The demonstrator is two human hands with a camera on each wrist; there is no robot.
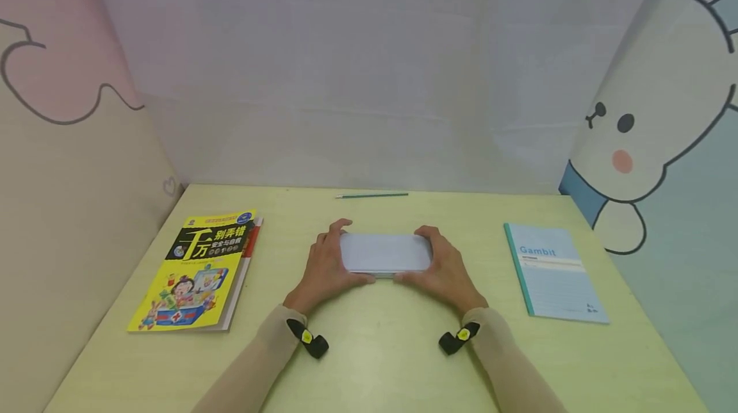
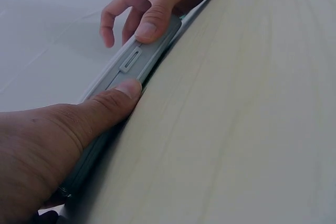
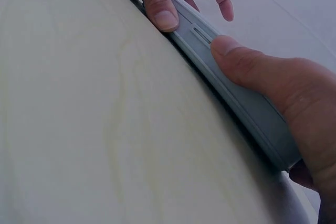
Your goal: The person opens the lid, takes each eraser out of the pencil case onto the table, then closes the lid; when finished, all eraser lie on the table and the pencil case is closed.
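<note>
A flat, light grey-blue pencil case (image 1: 385, 253) lies lengthwise between my two hands, low over the table. My left hand (image 1: 330, 270) grips its left end, and my right hand (image 1: 442, 269) grips its right end. Both thumbs press along the near side, while the index fingers reach around toward the far corners. A small raised latch (image 2: 130, 60) shows on the near side between the thumbs in the left wrist view. From the right wrist, the near side of the pencil case (image 3: 247, 100) runs close along the tabletop with a dark shadow under it.
A yellow picture book (image 1: 198, 278) lies on another book at the left. On the right is a light blue notebook (image 1: 553, 272) marked Gambit. A green pencil (image 1: 371, 195) lies near the back edge of the table (image 1: 380, 362). Printed curtains enclose the sides.
</note>
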